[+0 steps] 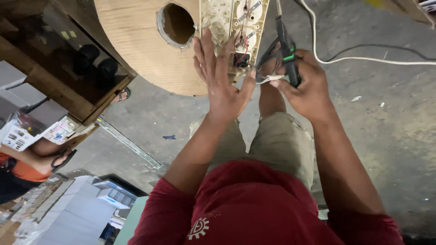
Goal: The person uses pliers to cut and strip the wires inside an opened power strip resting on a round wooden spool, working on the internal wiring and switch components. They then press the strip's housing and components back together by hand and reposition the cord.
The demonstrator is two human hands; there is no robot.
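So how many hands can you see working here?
2. The left hand lies flat on the open plastic casing; the right hand grips a black and green tool beside it.

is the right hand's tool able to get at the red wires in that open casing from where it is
Probably yes. The right hand holds the black and green tool right beside the open casing; the red wires lie exposed, and the left hand rests lower left, clear of them.

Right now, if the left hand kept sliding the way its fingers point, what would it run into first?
The left hand already lies flat on the opened cream plastic casing, fingers pointing up the picture. Going on, it would slide along that casing, with the big wooden spool underneath. Depth is hard to judge.
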